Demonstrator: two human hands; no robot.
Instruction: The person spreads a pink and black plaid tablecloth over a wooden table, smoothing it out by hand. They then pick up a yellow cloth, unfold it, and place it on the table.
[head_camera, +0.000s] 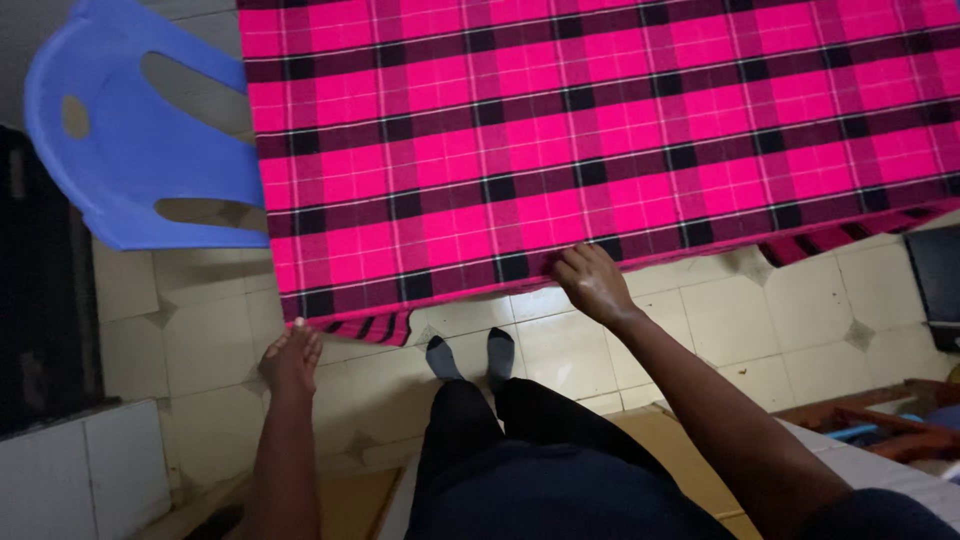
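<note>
Dark trousers (520, 460) fill the bottom of frame, nearest the lens; two grey-socked feet (470, 355) stick out below them onto the floor.

Pink plaid cloth (600, 130): woven, magenta squares with black bands and thin white lines. Lies flat over a surface that it hides completely. Top and right edges cut off by the frame. Near edge runs diagonally across mid-frame; a striped hem folds over at the near-left corner (375, 325) and again at the far right.

Right hand (592, 282) sits on the cloth's near edge, fingers curled over and pinching the hem. Fingertips are tucked under the fabric, so exact grip is hard to read.

Left hand (291, 357) is just beside the near-left corner, fingers extended and loosely together, tips at the folded hem. Contact or a small gap: can't tell.

Blue plastic chair (140, 150), smooth moulded with oval cutouts, is at upper left, partly under the cloth edge. Floor (760, 310) is pale square tile with small dark diamond insets. Dark, unreadable mass at left edge. Wooden pieces at lower right, cut off.
</note>
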